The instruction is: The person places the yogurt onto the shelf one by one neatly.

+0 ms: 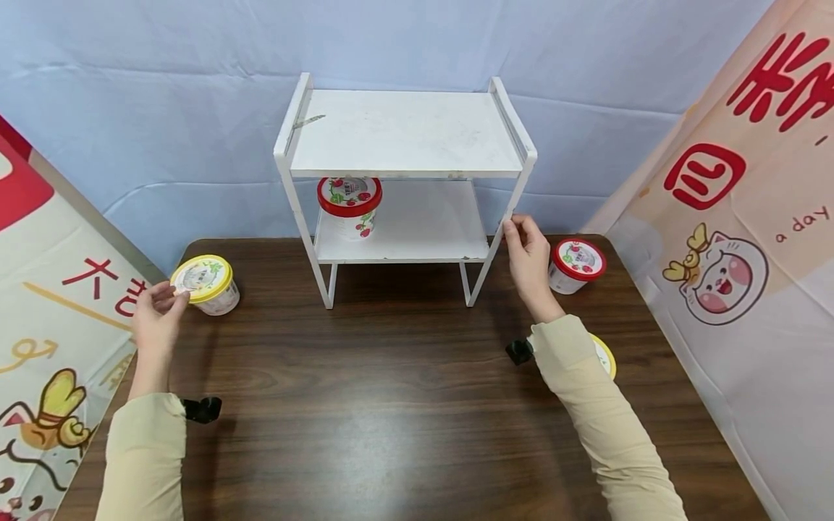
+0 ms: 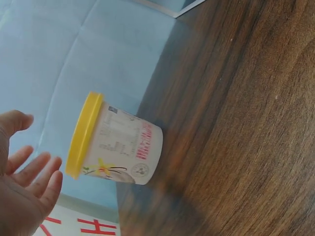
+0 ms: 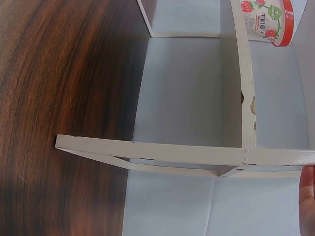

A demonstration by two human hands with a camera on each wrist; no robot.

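Observation:
My left hand (image 1: pixel 156 311) is beside a tub with a yellow lid (image 1: pixel 205 286) at the table's left back. In the left wrist view its fingers (image 2: pixel 39 179) are loosely bent, with a gap between them and the yellow-lidded tub (image 2: pixel 123 145), which stands upright. My right hand (image 1: pixel 531 260) holds the right front post of a white two-tier shelf (image 1: pixel 404 134) between thumb and fingers. Only a little of that hand (image 3: pixel 307 201) shows at the right wrist view's edge, against the shelf frame (image 3: pixel 197 153). A red-lidded tub (image 1: pixel 352 206) stands on the lower tier, at its left.
Another red-lidded tub (image 1: pixel 576 266) stands right of my right hand. A second yellow-lidded tub (image 1: pixel 606 356) is partly hidden by my right sleeve. The brown wooden table (image 1: pixel 365 376) meets a pale blue cloth (image 1: pixel 195 130) behind, with printed cloths at both sides.

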